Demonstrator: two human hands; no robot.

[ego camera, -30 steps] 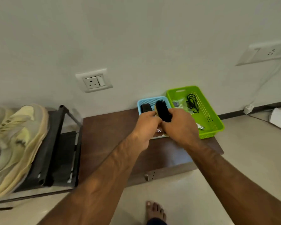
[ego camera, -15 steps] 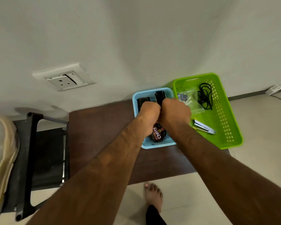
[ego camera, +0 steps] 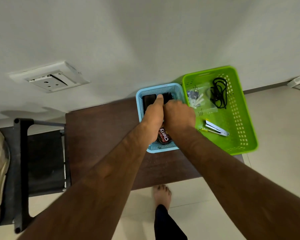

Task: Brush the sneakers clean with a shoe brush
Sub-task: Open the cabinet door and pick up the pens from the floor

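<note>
Black shoe brush (ego camera: 168, 97) in blue basket (ego camera: 163, 148); left hand (ego camera: 153, 118) and right hand (ego camera: 179, 116) fingers grip it

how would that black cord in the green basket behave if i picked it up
The black cord lies in loose, uneven loops, so it is probably floppy and would dangle rather than hold shape. It looks thin, so likely very light. One loop seems to overlap the clear bag in the green basket, so it might drag that along.

Seeing left hand (ego camera: 153, 116), right hand (ego camera: 179, 115) in small basket (ego camera: 163, 148): shoe brush (ego camera: 167, 97) ahead of knuckles, polish tin (ego camera: 164, 135) under wrists; larger basket (ego camera: 220, 146) holding stapler (ego camera: 216, 129) just right of right hand.
</note>
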